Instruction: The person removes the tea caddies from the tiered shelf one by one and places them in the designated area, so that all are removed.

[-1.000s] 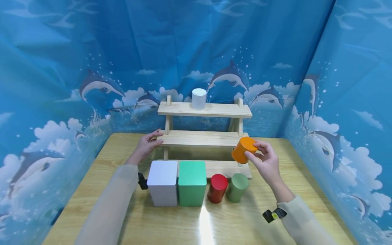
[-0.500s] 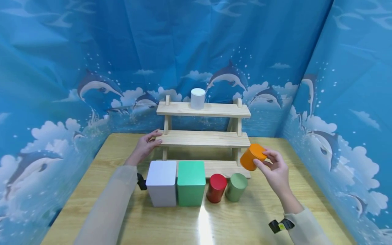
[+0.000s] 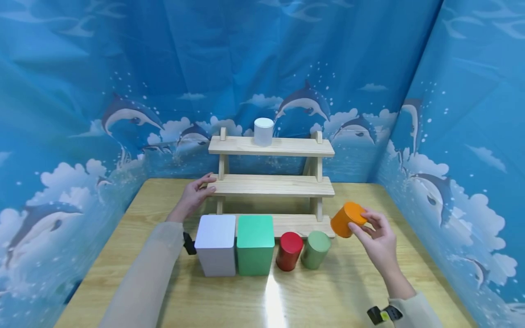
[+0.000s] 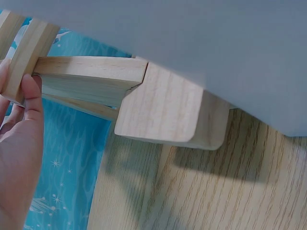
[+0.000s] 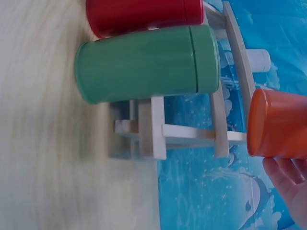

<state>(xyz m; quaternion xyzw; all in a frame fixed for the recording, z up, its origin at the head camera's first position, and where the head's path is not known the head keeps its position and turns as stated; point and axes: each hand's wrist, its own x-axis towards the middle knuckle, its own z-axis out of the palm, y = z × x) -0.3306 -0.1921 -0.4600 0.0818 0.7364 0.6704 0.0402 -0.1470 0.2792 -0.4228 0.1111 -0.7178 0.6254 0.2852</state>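
Observation:
My right hand (image 3: pixel 379 239) pinches an orange cylindrical canister (image 3: pixel 347 220), tilted and held in the air just right of the wooden shelf stand. In the right wrist view the orange canister (image 5: pixel 280 123) shows its round base, fingers at its lower side. My left hand (image 3: pixel 193 196) grips the left end of the middle shelf (image 3: pixel 270 185); the left wrist view shows thumb and fingers on either side of the board (image 4: pixel 26 62). A white canister (image 3: pixel 263 132) stands on the top shelf (image 3: pixel 295 146). Red (image 3: pixel 289 251) and green canisters (image 3: pixel 316 250) stand before the bottom shelf (image 3: pixel 303 225).
A white box (image 3: pixel 215 246) and a green box (image 3: pixel 255 246) stand side by side in front of the stand, left of the red canister. The wooden table (image 3: pixel 328 296) is bounded behind and at the sides by a blue dolphin-print curtain (image 3: pixel 254 54).
My right hand has carried the orange canister to the right and down, away from the stand's right end. The left hand keeps its grip on the middle shelf. The view has shifted slightly.

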